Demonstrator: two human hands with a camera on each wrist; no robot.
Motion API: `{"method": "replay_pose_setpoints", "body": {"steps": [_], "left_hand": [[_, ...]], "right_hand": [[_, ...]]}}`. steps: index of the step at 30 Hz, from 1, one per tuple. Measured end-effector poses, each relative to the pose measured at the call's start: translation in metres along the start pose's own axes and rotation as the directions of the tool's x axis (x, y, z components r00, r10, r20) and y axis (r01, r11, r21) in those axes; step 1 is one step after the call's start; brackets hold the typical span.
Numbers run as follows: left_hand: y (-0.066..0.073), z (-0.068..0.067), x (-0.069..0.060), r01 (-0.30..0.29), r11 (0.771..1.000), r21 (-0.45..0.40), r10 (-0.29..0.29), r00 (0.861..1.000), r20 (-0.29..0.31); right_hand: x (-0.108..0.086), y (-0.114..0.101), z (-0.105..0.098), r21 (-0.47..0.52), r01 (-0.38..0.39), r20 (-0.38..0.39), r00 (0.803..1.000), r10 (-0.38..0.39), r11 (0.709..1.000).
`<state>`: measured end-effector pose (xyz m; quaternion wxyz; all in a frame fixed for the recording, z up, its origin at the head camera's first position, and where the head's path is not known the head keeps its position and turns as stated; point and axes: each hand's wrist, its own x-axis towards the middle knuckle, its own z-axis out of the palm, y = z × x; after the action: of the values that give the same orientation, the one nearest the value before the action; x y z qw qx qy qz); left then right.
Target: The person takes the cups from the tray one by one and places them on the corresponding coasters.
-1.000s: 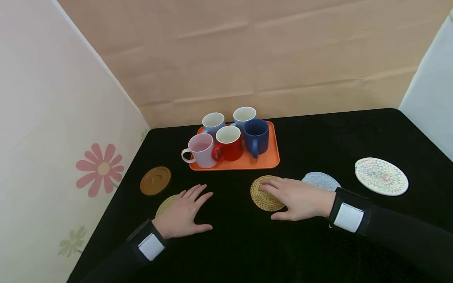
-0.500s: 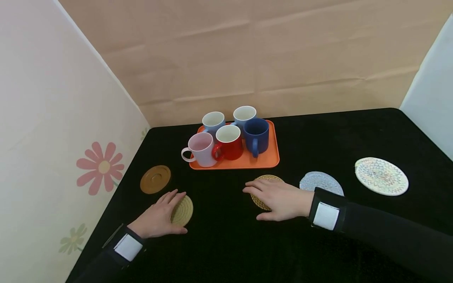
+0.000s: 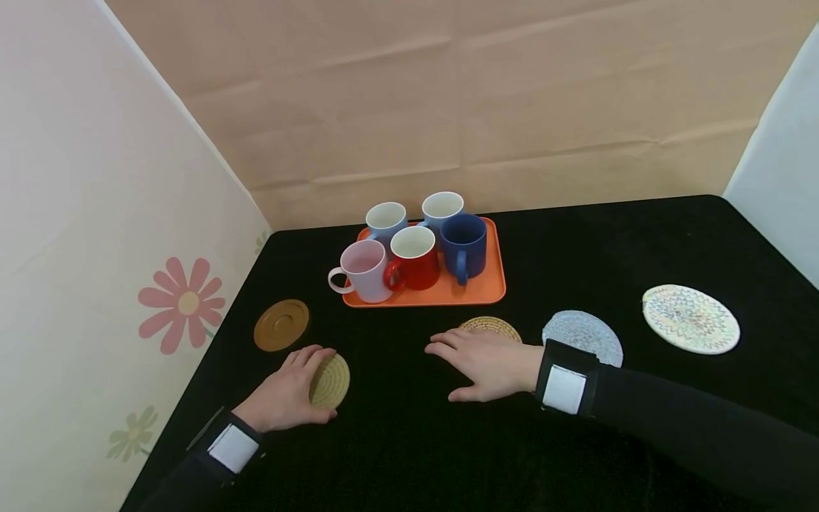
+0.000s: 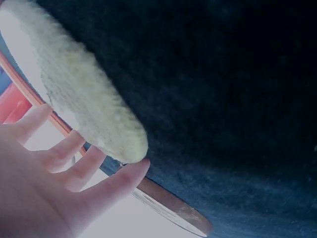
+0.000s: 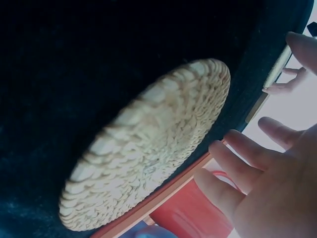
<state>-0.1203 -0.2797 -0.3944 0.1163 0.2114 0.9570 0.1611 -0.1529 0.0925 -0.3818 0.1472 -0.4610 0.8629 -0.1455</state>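
Head view: left hand [image 3: 284, 395] overlaps coaster [image 3: 330, 382], grip unclear; outstretched right hand [image 3: 488, 364] partly hides mat [image 3: 495, 326].

place: staged tabletop set-up, room type unclear | black-covered table [image 3: 608, 249] is backed by brown paper [image 3: 448, 92] | sides are screened by flower-printed panel [image 3: 96, 142] and pale panel [image 3: 780, 171]

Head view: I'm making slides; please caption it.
Left hand by one coaster, right hand by another, five mugs on an orange tray.
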Motion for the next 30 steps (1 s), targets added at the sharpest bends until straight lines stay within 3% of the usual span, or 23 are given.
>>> {"method": "replay_pose_setpoints", "body": {"steps": [12,24,30], "left_hand": [[0.0,0.003,0.006,-0.073,0.996,0.059,0.075,0.996,-0.036],[0.02,0.005,0.031,-0.161,0.986,0.032,0.162,0.987,-0.003],[0.03,0.006,0.047,-0.177,0.983,0.04,0.176,0.984,0.03]], "right_hand": [[-0.001,0.004,0.005,0.002,0.002,0.012,1.0,-0.002,1.0],[0.005,0.0,0.004,-0.052,0.034,0.01,0.999,-0.034,0.998],[0.012,0.001,0.0,-0.04,0.013,0.015,1.0,-0.012,0.999]]}}
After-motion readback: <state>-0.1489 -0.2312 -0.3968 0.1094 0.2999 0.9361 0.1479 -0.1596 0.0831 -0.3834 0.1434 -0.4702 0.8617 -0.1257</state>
